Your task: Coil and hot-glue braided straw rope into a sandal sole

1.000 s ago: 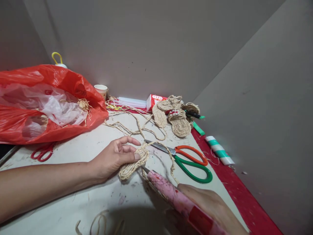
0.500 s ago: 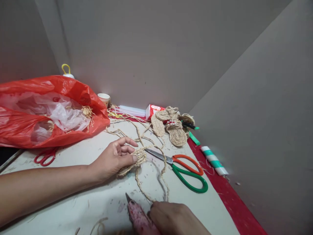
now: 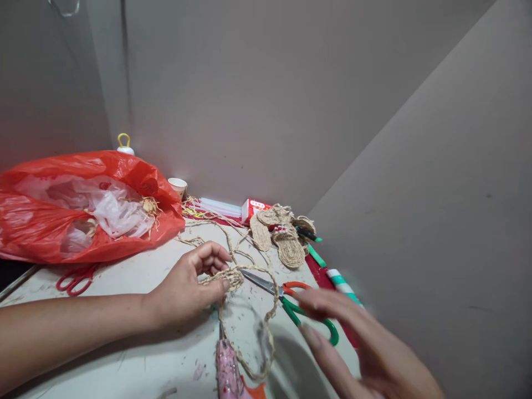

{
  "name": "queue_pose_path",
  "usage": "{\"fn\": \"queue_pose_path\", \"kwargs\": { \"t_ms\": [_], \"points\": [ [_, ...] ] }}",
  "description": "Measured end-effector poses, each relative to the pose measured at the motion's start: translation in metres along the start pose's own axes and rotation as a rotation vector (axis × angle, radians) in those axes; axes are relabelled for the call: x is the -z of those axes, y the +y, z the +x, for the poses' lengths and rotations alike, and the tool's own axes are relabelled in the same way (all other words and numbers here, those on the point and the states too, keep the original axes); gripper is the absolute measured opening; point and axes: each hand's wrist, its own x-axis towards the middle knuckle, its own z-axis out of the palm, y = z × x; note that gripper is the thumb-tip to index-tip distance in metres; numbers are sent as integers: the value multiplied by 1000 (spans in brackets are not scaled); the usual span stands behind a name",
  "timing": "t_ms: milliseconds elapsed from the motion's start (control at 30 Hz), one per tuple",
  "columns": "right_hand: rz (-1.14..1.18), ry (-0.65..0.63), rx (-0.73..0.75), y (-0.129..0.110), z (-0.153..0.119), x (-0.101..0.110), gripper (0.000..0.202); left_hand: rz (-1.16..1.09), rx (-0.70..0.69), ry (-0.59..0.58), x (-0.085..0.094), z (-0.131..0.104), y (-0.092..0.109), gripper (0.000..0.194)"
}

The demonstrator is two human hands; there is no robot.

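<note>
My left hand [image 3: 187, 282] pinches a small coiled piece of straw braid [image 3: 233, 280] between thumb and fingers, just above the table. From it a long straw cord [image 3: 271, 321] loops out to the right and down. My right hand [image 3: 366, 349] is open, thumb and fingers apart and somewhat blurred, over the handles of the large scissors [image 3: 261, 282] with orange and green grips. Whether it touches them I cannot tell. A pink glue gun [image 3: 228, 368] with an orange trigger lies at the near edge, its nozzle pointing away, beside the cord loop.
A red plastic bag [image 3: 91, 160] fills the left side, with small red scissors [image 3: 77, 281] below it. Towards the back are a paper cup [image 3: 178, 185], white sticks [image 3: 220, 208], a red box [image 3: 252, 209] and woven straw soles [image 3: 291, 252]. A green-and-white roll [image 3: 343, 285] lies at right.
My right hand has left the glue gun and cord near the front edge and moved right and up, opening over the large scissors. My left hand still holds the straw piece. The view has tilted up slightly.
</note>
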Motion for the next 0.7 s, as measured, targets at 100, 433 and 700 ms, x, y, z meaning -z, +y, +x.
{"fn": "queue_pose_path", "kwargs": {
  "t_ms": [100,433,700],
  "points": [
    [164,-1,-169,6,24,-16,37,-9,7,-3,-1,-1,6,25],
    [513,-4,-321,-1,36,-51,10,-179,172,-89,-2,-3,11,28],
    [150,173,216,2,22,-55,29,-320,271,-107,-5,-2,16,31]
  ]
}}
